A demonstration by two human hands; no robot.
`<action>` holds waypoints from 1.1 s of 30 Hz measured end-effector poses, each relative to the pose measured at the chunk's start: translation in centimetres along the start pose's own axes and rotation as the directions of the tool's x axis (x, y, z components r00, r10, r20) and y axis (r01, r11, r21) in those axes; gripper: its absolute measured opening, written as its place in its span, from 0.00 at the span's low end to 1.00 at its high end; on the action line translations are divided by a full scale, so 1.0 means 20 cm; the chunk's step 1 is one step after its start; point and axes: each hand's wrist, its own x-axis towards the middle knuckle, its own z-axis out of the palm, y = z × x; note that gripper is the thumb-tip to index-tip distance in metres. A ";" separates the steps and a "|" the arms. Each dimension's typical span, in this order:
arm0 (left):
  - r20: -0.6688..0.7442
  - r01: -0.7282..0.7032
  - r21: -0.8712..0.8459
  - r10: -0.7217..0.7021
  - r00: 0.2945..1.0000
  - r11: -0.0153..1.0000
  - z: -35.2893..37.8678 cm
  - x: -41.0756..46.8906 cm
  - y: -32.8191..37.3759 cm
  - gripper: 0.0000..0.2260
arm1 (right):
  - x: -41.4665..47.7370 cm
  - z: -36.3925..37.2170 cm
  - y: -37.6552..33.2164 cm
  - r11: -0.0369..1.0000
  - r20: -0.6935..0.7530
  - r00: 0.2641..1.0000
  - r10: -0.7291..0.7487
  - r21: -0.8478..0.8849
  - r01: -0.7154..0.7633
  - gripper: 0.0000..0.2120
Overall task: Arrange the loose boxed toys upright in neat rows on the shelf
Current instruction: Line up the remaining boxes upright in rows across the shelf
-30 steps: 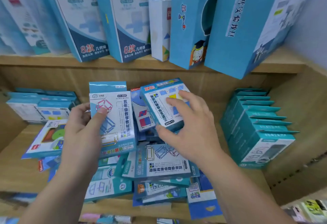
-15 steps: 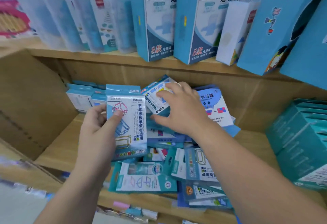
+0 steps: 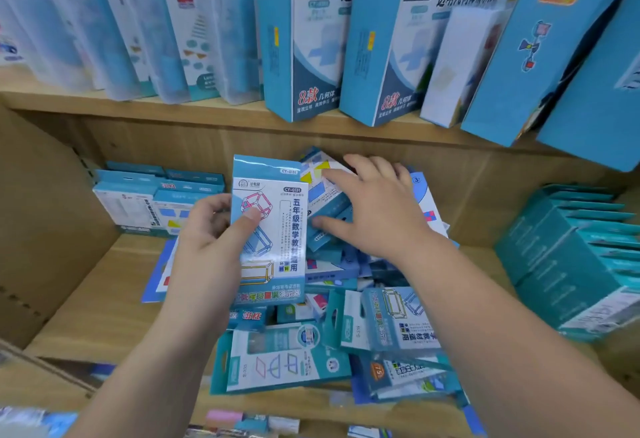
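Note:
My left hand (image 3: 207,240) grips an upright blue-and-white toy box (image 3: 277,229) printed with frame shapes, thumb across its front. My right hand (image 3: 377,209) holds a second small box (image 3: 325,191) with yellow and blue squares, thumb under it and fingers over its top, just behind the first box. Beneath both hands a loose pile of flat boxed toys (image 3: 311,351) lies jumbled on the wooden shelf (image 3: 100,302). At the back left a short row of matching boxes (image 3: 145,198) stands upright.
A teal stack of boxes (image 3: 575,257) leans at the right end of the shelf. The upper shelf (image 3: 173,108) carries clear cases and tall blue boxes overhanging the opening. A wooden side wall (image 3: 38,216) closes the left.
The view has swung left and closer. My right hand has carried the small box leftward, up against the box in my left hand. The left-hand grip is unchanged.

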 end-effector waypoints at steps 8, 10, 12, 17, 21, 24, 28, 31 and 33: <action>0.032 0.052 0.009 -0.052 0.998 0.999 -0.02 0.05 -0.04 0.10 | -0.01 0.11 -0.06 0.995 0.075 0.992 0.100 -0.032 -0.098 0.37; 0.043 0.053 0.015 -0.054 0.998 0.998 -0.02 0.06 -0.04 0.10 | -0.02 0.13 -0.06 0.995 0.044 0.994 0.100 -0.013 -0.100 0.35; 0.059 0.043 0.023 -0.045 0.997 0.999 -0.02 0.07 -0.03 0.08 | -0.02 0.14 -0.05 0.992 -0.012 0.995 0.099 0.075 -0.098 0.35; 0.160 0.055 -0.022 -0.051 0.986 0.998 0.05 0.03 -0.01 0.06 | -0.12 -0.01 0.00 0.881 -0.287 0.936 0.206 0.471 -0.049 0.18; 0.287 0.126 -0.090 -0.095 0.953 0.988 0.21 -0.05 -0.01 0.06 | -0.34 -0.21 0.05 0.503 -0.032 0.916 0.399 0.844 -0.189 0.11; 0.374 0.148 -0.087 -0.106 0.922 0.985 0.39 -0.13 -0.02 0.07 | -0.49 -0.27 0.14 0.365 0.105 0.927 0.359 0.899 -0.243 0.07; 0.468 0.048 -0.023 -0.032 0.883 0.999 0.64 -0.20 -0.03 0.08 | -0.64 -0.29 0.34 0.264 0.042 0.888 0.457 0.948 -0.181 0.10; 0.542 -0.104 0.105 0.031 0.840 0.989 0.84 -0.21 -0.02 0.08 | -0.72 -0.32 0.53 0.295 -0.043 0.835 0.549 0.944 -0.146 0.11; 0.560 -0.195 0.168 0.069 0.826 0.966 0.98 -0.19 -0.04 0.09 | -0.75 -0.31 0.63 0.349 -0.066 0.821 0.567 0.922 -0.166 0.12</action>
